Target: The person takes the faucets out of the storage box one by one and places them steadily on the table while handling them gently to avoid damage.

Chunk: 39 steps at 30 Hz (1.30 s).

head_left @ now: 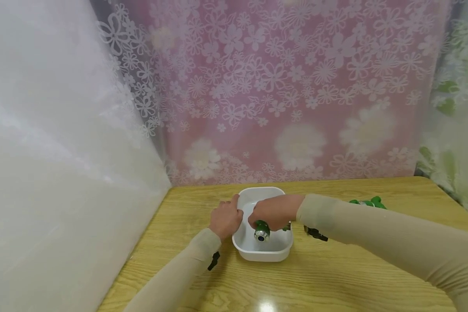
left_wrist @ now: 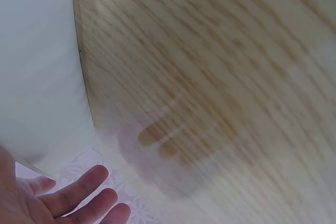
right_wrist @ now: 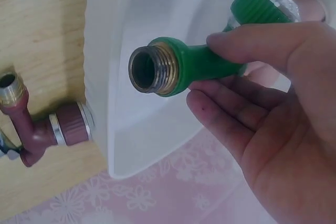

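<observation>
A white plastic basin (head_left: 262, 256) stands on the wooden table. My left hand (head_left: 225, 218) holds its left rim, thumb over the inner side. In the left wrist view, the other fingers (left_wrist: 84, 182) extend loosely outside the basin wall (left_wrist: 39, 72). Over the basin, my right hand (head_left: 274, 212) grips a green valve-like pipe fitting (head_left: 262, 229). The right wrist view shows the thumb and fingers around this green fitting (right_wrist: 202, 61), its threaded metal end bare and its ribbed green collar near the thumb.
A maroon fitting (right_wrist: 39, 129) of similar shape lies on the table beside the basin. More green fittings (head_left: 374, 202) lie at the right, partly hidden by the right sleeve. A flowered curtain (head_left: 296, 86) hangs behind the table (head_left: 179, 277); white sheeting (head_left: 62, 151) borders its left.
</observation>
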{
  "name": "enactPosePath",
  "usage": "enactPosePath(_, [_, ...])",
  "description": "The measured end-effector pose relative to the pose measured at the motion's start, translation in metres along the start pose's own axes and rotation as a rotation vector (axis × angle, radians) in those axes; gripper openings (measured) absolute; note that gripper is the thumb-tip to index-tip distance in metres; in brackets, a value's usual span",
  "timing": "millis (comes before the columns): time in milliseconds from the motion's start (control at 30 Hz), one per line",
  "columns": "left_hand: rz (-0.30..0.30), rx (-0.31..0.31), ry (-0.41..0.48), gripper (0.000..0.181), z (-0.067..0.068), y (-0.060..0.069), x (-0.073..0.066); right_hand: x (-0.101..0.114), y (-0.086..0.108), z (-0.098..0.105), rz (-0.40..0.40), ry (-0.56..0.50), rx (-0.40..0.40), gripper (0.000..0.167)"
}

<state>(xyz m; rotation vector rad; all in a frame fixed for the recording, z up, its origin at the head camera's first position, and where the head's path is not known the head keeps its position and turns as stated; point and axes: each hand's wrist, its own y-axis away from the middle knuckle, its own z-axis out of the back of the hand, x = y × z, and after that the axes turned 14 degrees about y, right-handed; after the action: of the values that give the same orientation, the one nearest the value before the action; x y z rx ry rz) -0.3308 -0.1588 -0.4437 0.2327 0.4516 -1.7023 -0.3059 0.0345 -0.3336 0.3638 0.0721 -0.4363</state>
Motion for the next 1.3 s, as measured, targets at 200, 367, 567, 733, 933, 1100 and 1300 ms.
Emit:
enactPosePath(200, [-0.014,-0.006,0.013,0.053,0.001,0.001,0.0,-0.006,0.014,0.009,-0.034,-0.045,0.008,0.032])
enactPosePath(367, [-0.005,-0.01,0.028,0.054,-0.001,0.0,0.0,-0.016,0.027,0.009,-0.067,-0.071,0.007,0.033])
enactPosePath(567, [-0.001,-0.016,0.047,0.053,0.0,0.001,0.0,-0.031,0.042,0.004,-0.083,-0.08,0.0,0.036])
enactPosePath(733, [-0.004,-0.012,0.058,0.052,0.001,0.002,-0.001,-0.045,0.055,-0.006,-0.154,-0.131,0.026,0.044])
enactPosePath(933, [-0.006,-0.013,0.058,0.052,0.0,0.002,-0.001,-0.06,0.078,-0.017,-0.223,-0.187,0.032,0.053])
enactPosePath(1100, [0.001,-0.009,0.032,0.053,-0.002,0.001,0.0,-0.077,0.099,-0.029,-0.253,-0.215,0.013,0.052])
enactPosePath(1300, [-0.012,-0.014,0.038,0.052,-0.002,0.001,0.001,-0.098,0.123,-0.043,-0.306,-0.249,-0.011,0.052])
